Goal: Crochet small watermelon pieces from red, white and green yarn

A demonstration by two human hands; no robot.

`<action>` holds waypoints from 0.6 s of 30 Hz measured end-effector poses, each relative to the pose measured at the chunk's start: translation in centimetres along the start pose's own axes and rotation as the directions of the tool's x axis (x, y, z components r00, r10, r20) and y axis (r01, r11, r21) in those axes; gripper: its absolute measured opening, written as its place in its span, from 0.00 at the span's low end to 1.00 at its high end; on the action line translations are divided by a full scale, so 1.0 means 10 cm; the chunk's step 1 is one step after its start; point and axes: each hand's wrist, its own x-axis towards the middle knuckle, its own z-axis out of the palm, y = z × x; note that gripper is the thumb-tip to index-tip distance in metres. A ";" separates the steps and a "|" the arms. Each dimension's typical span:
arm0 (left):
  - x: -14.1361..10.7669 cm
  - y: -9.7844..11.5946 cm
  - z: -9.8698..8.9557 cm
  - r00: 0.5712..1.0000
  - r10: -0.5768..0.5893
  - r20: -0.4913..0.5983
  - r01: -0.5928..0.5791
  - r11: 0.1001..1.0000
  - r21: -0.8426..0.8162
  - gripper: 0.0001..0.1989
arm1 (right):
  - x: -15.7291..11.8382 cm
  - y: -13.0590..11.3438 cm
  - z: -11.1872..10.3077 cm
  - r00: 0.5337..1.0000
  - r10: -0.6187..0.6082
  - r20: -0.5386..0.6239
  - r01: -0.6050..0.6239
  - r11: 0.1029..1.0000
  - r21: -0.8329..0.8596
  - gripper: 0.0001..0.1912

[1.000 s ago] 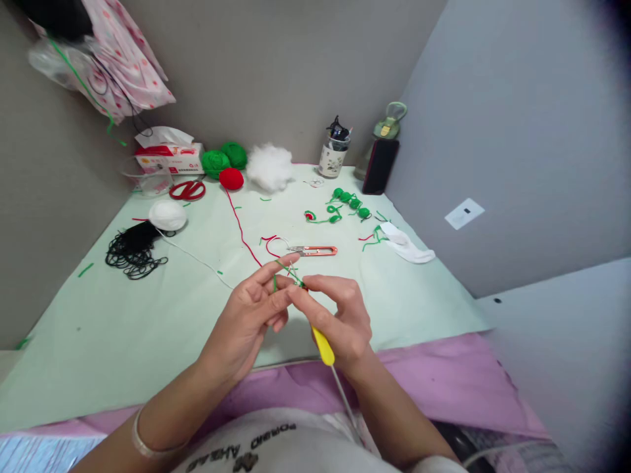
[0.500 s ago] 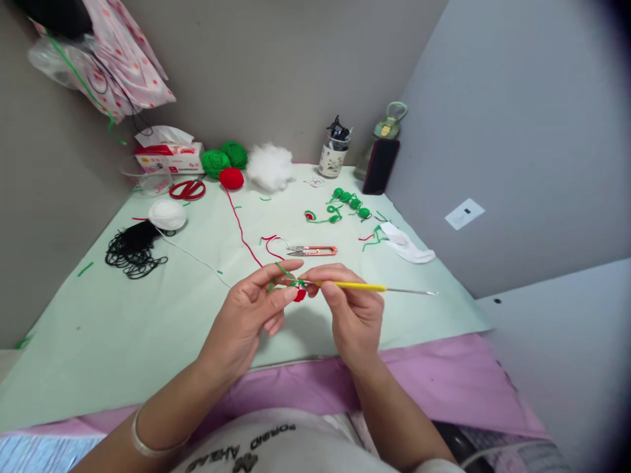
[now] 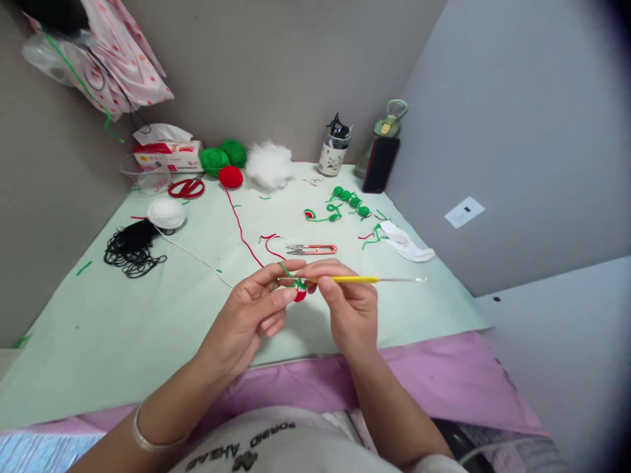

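- Stretching smooth and pale green, the bench (image 3: 148,335) lies below both hands.
- Left hand (image 3: 259,302) pinches the stitched piece; right hand (image 3: 352,312) pinches the hook.
- Slim yellow-handled metal hook (image 3: 357,279) runs from nine to three o'clock.
- Round red yarn ball (image 3: 231,176), eleven o'clock from the hands.
- Ridged red-white-green stitched piece (image 3: 300,295), clock's centre, between the hands.
- One second ago, the hook's rear slanted toward five.

There are four yarn balls (image 3: 231,176): two green, one red, one white. There is one crochet hook (image 3: 355,279) and one smartphone (image 3: 381,165).
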 end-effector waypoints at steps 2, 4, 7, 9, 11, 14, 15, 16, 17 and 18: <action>0.00 -0.02 0.00 0.999 0.033 -0.021 -0.032 0.998 0.051 0.14 | -0.02 0.01 0.01 1.000 0.026 -0.002 -0.026 1.000 -0.016 0.08; 0.00 -0.02 -0.01 0.997 0.056 -0.052 -0.052 0.995 0.086 0.14 | -0.03 0.03 0.00 0.997 0.080 -0.016 -0.079 0.995 0.062 0.09; -0.01 -0.01 -0.02 0.996 0.066 -0.066 -0.059 0.992 0.115 0.14 | -0.03 0.02 -0.03 0.991 0.134 -0.002 -0.132 0.976 0.173 0.10; -0.02 -0.01 -0.02 0.995 0.081 -0.063 -0.072 0.989 0.130 0.13 | -0.02 0.00 -0.03 0.993 0.118 0.007 -0.118 0.980 0.158 0.11; -0.02 -0.01 -0.02 0.992 0.115 -0.061 -0.104 0.981 0.162 0.12 | -0.03 -0.05 -0.03 0.998 0.069 0.005 -0.069 0.995 0.074 0.12; -0.03 -0.04 -0.05 0.979 0.194 -0.070 -0.169 0.948 0.271 0.12 | -0.07 -0.09 -0.02 0.999 -0.039 0.005 0.039 0.992 -0.123 0.13; -0.03 -0.05 -0.05 0.971 0.225 -0.077 -0.190 0.929 0.318 0.12 | -0.09 -0.09 -0.02 0.996 -0.092 0.019 0.094 0.978 -0.185 0.13; -0.04 -0.06 -0.06 0.963 0.256 -0.086 -0.209 0.908 0.363 0.12 | -0.11 -0.09 -0.01 0.987 -0.155 0.044 0.161 0.958 -0.238 0.13; -0.04 -0.07 -0.06 0.954 0.284 -0.097 -0.224 0.889 0.400 0.13 | -0.12 -0.07 -0.01 0.971 -0.227 0.079 0.240 0.928 -0.285 0.13; -0.05 -0.09 -0.06 0.945 0.309 -0.109 -0.237 0.874 0.424 0.13 | -0.14 -0.05 0.00 0.946 -0.304 0.115 0.325 0.887 -0.328 0.14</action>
